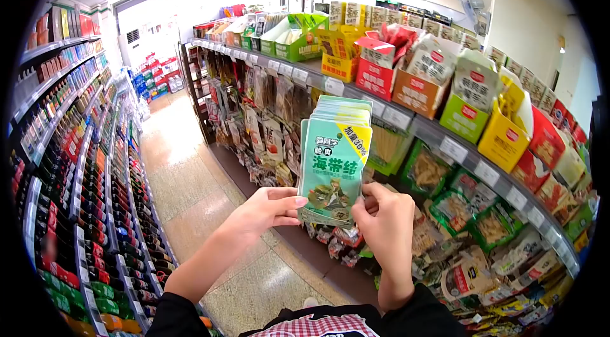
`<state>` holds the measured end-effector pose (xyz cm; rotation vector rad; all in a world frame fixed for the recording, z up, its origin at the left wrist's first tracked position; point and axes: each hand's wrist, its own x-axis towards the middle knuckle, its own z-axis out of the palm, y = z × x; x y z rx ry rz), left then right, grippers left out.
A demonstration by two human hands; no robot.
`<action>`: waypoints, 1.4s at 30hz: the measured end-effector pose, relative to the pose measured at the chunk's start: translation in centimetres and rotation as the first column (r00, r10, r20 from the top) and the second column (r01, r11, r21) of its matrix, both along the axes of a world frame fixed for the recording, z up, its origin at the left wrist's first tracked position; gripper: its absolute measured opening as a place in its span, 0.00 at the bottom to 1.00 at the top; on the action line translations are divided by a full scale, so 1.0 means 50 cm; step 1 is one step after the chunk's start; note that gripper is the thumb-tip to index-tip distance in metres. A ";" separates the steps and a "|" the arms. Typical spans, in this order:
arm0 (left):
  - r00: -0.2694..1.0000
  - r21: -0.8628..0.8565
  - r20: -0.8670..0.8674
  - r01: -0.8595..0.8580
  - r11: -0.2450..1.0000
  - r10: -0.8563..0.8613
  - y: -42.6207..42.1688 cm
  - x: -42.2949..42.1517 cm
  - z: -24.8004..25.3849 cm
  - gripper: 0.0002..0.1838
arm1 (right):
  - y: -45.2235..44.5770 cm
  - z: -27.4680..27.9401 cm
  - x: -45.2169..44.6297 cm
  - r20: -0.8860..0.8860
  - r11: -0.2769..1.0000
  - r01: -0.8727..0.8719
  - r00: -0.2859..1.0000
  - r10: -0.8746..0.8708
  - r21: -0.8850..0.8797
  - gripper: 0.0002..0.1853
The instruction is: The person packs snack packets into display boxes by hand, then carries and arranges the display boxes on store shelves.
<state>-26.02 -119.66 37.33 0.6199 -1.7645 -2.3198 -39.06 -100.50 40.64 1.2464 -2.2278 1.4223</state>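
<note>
A thick stack of green snack packets stands upright in front of me, its printed face with a yellow corner turned my way. The front packet shows a picture of kelp knots. My left hand supports the lower left side, thumb at the front edge and fingers partly beneath. On the lower right side, my right hand pinches the stack between thumb and bent fingers. Behind it, hanging snack bags are partly hidden.
A long shelf on the right carries open display boxes such as a green one and a yellow one. Bagged snacks hang below. Bottle-filled shelves line the left. A tiled aisle runs between them toward stacked goods.
</note>
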 end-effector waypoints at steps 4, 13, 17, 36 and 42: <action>0.998 -0.025 -0.039 -0.048 0.999 0.047 -0.097 -0.029 0.019 0.24 | -0.109 0.005 -0.051 -0.085 0.999 -0.034 0.996 0.033 -0.007 0.06; 0.991 -0.059 -0.100 -0.100 0.993 0.094 -0.313 -0.068 0.127 0.16 | -0.343 0.094 -0.115 -0.250 0.995 -0.094 0.964 0.085 -0.024 0.09; 0.991 -0.089 -0.132 0.013 0.996 -0.025 -0.448 -0.116 0.167 0.13 | -0.442 0.127 -0.133 -0.281 0.997 0.011 0.959 -0.033 -0.080 0.09; 0.853 -0.178 -0.096 0.492 0.852 -0.513 -0.730 -0.428 0.250 0.20 | -0.660 0.186 -0.227 -0.304 0.811 0.575 0.758 -0.577 -0.106 0.11; 0.825 -0.182 -0.096 0.536 0.825 -0.557 -0.750 -0.475 0.242 0.22 | -0.680 0.186 -0.243 -0.189 0.802 0.581 0.779 -0.598 -0.142 0.12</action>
